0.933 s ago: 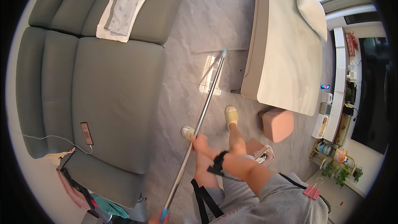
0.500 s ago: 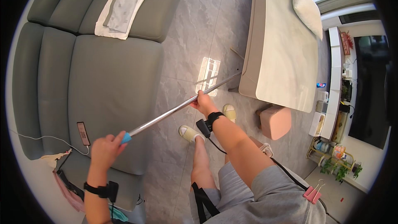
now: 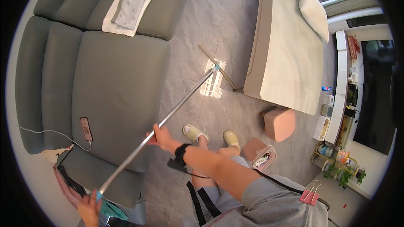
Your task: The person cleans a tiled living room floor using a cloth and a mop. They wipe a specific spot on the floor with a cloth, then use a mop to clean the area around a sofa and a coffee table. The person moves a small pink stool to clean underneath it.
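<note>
A long silver-handled mop [image 3: 185, 99] runs slantwise between the sofa and the coffee table. Its narrow beige head [image 3: 227, 79] rests on the tiles, one end close to a table leg, over a patch of reflected light. My left hand [image 3: 89, 208] is closed round the pole's end by the blue grip [image 3: 99, 195], low at the left edge of the view. Partway along the pole, my right hand [image 3: 160, 138] is wrapped round the metal, with a black strap on that wrist.
A grey sofa [image 3: 120, 88] fills the left, bearing folded cloths [image 3: 134, 10] and a phone [image 3: 86, 129] on a white cable. The pale coffee table [image 3: 290, 54] stands right. A pink stool [image 3: 280, 124] and an open-topped bin [image 3: 260, 154] are near my slippered feet.
The mop head has come out from beneath the table's side onto the open tiles. Both hands have moved down and toward me with the pole, the right hand also leftward.
</note>
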